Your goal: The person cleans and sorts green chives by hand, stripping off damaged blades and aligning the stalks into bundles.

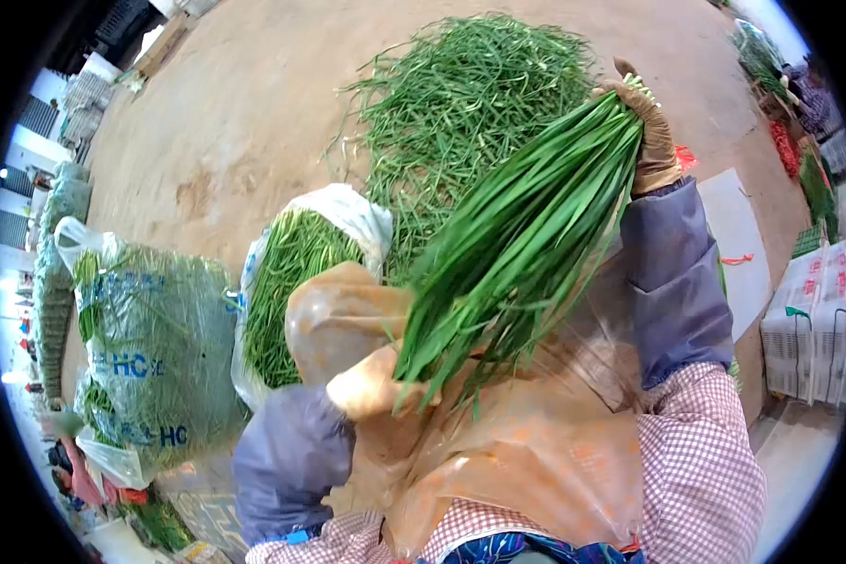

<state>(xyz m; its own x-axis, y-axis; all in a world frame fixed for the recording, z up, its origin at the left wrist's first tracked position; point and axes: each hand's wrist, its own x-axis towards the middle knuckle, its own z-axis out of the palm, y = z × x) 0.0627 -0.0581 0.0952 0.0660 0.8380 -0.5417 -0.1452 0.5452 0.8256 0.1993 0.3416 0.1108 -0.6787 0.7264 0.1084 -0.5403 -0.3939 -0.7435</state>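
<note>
My gloved right hand [656, 141] is closed around the pale stem ends of a bunch of garlic chives [526, 226], holding it up at the upper right. The long flat green leaves slant down and left across my front. By the leaf tips is my gloved left hand [371, 385], its fingers curled and slightly blurred; what they hold, if anything, is hidden. A tan plastic apron [536, 461] covers my lap. Just beyond the bunch, a loose heap of chives [479, 103] lies on the floor.
An opened white bag of green stalks [296, 291] stands left of my knee. Farther left is a full clear plastic bag [160, 348] with blue print. White crates [804, 324] stand at the right, near a pale sheet [738, 235]. A person [811, 94] sits at the far right.
</note>
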